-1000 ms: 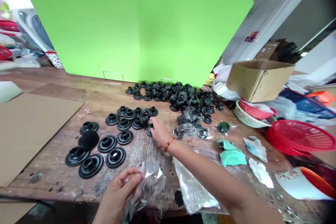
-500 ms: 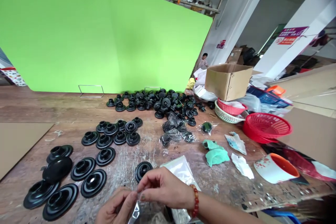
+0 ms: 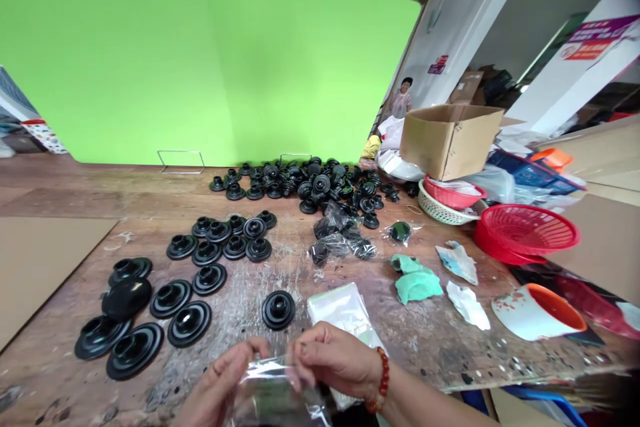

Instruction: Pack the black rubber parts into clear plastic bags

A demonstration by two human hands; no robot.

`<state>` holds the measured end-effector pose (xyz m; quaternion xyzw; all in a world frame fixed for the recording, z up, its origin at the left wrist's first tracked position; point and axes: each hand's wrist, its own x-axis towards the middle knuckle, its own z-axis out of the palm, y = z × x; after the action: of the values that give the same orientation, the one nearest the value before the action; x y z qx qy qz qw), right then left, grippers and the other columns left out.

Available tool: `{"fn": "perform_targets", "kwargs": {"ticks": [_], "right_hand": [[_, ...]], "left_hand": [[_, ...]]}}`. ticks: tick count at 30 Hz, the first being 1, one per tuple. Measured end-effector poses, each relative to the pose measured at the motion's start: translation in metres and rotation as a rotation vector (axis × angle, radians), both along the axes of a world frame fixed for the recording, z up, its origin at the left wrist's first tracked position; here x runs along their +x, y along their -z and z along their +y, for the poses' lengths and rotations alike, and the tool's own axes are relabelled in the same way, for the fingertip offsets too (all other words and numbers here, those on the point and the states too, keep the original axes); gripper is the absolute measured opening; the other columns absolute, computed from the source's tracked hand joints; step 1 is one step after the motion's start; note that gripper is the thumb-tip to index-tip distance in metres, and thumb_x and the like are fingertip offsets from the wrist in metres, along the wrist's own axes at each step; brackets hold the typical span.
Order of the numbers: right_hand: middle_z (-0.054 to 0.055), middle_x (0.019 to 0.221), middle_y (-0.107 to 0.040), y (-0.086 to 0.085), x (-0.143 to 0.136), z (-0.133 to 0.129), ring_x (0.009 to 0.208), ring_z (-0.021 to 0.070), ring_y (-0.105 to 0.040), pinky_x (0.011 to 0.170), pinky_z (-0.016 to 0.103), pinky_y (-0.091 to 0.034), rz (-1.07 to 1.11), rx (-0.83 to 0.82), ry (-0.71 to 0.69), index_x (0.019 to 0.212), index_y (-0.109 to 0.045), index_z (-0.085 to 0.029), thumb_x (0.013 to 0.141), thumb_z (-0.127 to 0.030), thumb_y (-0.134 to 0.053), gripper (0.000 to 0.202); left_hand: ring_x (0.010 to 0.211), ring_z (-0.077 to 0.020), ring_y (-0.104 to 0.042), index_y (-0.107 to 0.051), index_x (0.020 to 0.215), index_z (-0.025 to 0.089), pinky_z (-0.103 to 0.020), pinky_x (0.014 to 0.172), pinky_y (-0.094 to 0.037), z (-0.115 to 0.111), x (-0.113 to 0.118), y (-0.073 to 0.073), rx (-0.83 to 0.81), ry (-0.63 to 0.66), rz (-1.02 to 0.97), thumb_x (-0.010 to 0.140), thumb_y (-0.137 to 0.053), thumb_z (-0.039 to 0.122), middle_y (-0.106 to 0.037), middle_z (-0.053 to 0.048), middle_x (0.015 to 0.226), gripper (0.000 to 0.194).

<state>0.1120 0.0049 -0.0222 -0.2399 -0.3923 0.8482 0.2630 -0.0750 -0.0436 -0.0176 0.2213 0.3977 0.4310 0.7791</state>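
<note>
Between my two hands a clear plastic bag [image 3: 273,390] is stretched out, its top edge level with my fingers. My left hand [image 3: 225,377] is closed on the bag's left side, and my right hand [image 3: 333,360], with a red bead bracelet at the wrist, pinches its right side. Just beyond the bag a round black part [image 3: 278,310] lies on the wooden table [image 3: 240,320]. A stack of clear bags [image 3: 343,310] lies flat beyond my right hand. Several more black parts [image 3: 190,323] lie at the left.
A large pile of black parts [image 3: 320,185] lies along the green board [image 3: 250,67]. Bagged parts [image 3: 340,237], green cloth [image 3: 417,283], a white-and-orange container [image 3: 535,313], red baskets [image 3: 530,230] and a cardboard box [image 3: 450,140] are at the right. A person [image 3: 401,99] stands behind.
My hands have moved apart, and the bag is now spread between them. The black part beyond them is now fully visible. The camera view has shifted slightly.
</note>
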Motion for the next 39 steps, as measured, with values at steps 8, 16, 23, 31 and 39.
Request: {"fn": "perform_targets", "kwargs": {"ticks": [8, 16, 23, 31, 39], "right_hand": [[0.010, 0.106, -0.062, -0.001, -0.012, 0.040, 0.095, 0.0187, -0.056, 0.089, 0.033, -0.043, -0.706, 0.950, 0.179, 0.108, -0.067, -0.016, 0.082, -0.009, -0.054, 0.029], [0.005, 0.091, -0.062, -0.007, -0.038, 0.056, 0.080, 0.0160, -0.057, 0.076, 0.029, -0.047, -0.752, 1.079, 0.251, 0.104, -0.067, -0.018, 0.085, -0.013, -0.058, 0.021], [-0.002, 0.068, -0.058, -0.027, -0.053, 0.041, 0.061, 0.0102, -0.049, 0.057, 0.022, -0.039, -0.559, 0.556, 0.309, 0.080, -0.067, -0.013, 0.070, -0.030, -0.075, 0.021], [-0.003, 0.065, -0.060, -0.020, -0.030, 0.042, 0.063, 0.0111, -0.050, 0.058, 0.021, -0.035, -0.669, 0.823, 0.003, 0.083, -0.075, -0.017, 0.075, -0.029, -0.073, 0.014], [0.000, 0.078, -0.065, -0.008, -0.033, 0.030, 0.067, 0.0121, -0.055, 0.062, 0.022, -0.041, -0.616, 0.601, 0.025, 0.101, -0.066, -0.016, 0.087, -0.027, -0.057, 0.020]], "left_hand": [[0.053, -0.0091, -0.037, -0.056, 0.068, 0.019, -0.018, 0.050, -0.034, 0.007, -0.032, 0.008, 0.165, -0.134, 0.470, 0.079, -0.066, 0.049, -0.043, 0.007, 0.057, 0.033], [0.076, -0.0164, -0.057, -0.068, 0.079, 0.024, -0.025, 0.071, -0.043, 0.002, -0.040, 0.005, 0.580, 0.053, 0.925, 0.087, -0.060, 0.036, -0.062, 0.000, 0.078, 0.018], [0.072, -0.0145, -0.054, -0.075, 0.084, 0.029, -0.023, 0.065, -0.042, 0.001, -0.023, 0.009, 0.782, -0.239, 0.989, 0.083, -0.065, 0.026, -0.055, 0.000, 0.078, 0.010], [0.128, -0.0302, -0.042, -0.074, 0.070, 0.023, -0.034, 0.099, -0.037, 0.003, -0.012, 0.016, 0.368, -0.267, 0.754, 0.075, -0.071, 0.037, -0.055, -0.008, 0.125, 0.015], [0.087, -0.0212, -0.067, -0.071, 0.077, 0.021, -0.026, 0.071, -0.053, 0.005, -0.001, 0.017, -0.041, -0.324, 0.205, 0.067, -0.080, 0.039, -0.073, -0.002, 0.090, 0.022]]}}
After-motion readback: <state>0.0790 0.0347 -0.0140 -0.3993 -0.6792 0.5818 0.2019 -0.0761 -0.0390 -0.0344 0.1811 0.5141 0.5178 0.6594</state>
